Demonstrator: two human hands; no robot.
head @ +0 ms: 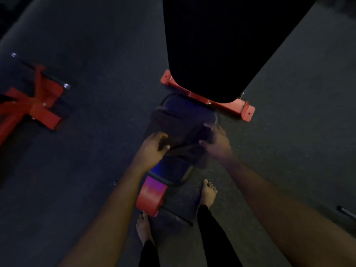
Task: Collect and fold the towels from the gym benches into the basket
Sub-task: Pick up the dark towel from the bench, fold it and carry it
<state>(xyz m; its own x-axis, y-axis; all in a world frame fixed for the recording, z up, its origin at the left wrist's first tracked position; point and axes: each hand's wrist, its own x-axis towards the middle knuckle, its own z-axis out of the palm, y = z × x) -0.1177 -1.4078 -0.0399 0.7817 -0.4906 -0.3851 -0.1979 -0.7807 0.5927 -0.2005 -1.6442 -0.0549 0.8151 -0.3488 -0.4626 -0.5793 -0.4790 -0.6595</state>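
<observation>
Fingers (165,147) pinch towel (179,130), seemingly crosswise over bench (171,168).

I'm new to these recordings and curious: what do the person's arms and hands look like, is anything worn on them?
The left arm and right arm are bare to the frame edge: no sleeves show. The left hand and right hand wear no gloves, and no watch, bracelet or ring can be made out in the dim light.

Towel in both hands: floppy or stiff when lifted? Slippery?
Probably floppy: the towel bends in folds between the left hand and right hand. Likely light, since it is gripped only at its ends. The cloth looks soft, so slipping seems unlikely.
</observation>
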